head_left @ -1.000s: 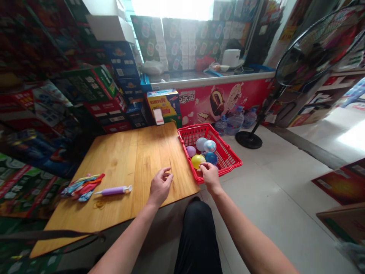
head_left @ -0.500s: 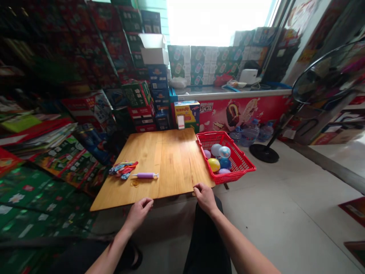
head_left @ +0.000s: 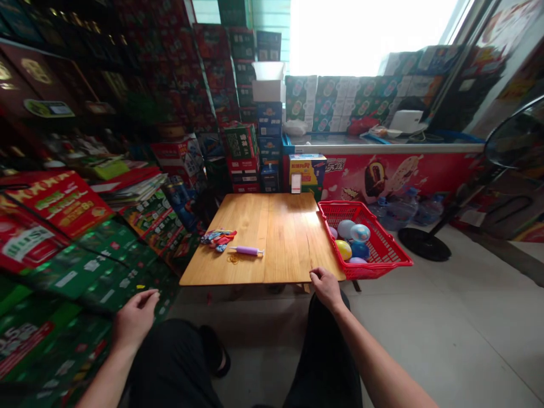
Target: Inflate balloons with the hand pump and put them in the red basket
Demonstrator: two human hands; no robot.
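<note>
My left hand (head_left: 135, 318) hangs to the left of the table, in front of the green boxes. Its fingers are curled in with thumb and forefinger close together, and I see nothing in them. My right hand (head_left: 326, 288) is loosely closed at the table's front edge, near the basket, with nothing visible in it. On the wooden table (head_left: 289, 243) lies a purple balloon pump (head_left: 249, 251). Behind and left of it is a pile of uninflated balloons (head_left: 219, 239); several yellow rubber bands (head_left: 233, 259) lie just in front.
A red basket (head_left: 382, 271) at the table's right side holds several inflated balloons (head_left: 360, 233). Green cartons (head_left: 85, 294) stack up on the left. A red-fronted freezer (head_left: 395, 170), water bottles (head_left: 406, 209) and a standing fan (head_left: 425, 243) stand beyond.
My left hand has moved left, away from the table's front edge. The view has turned left, so the table and basket appear further right. My right hand stays at the table edge.
</note>
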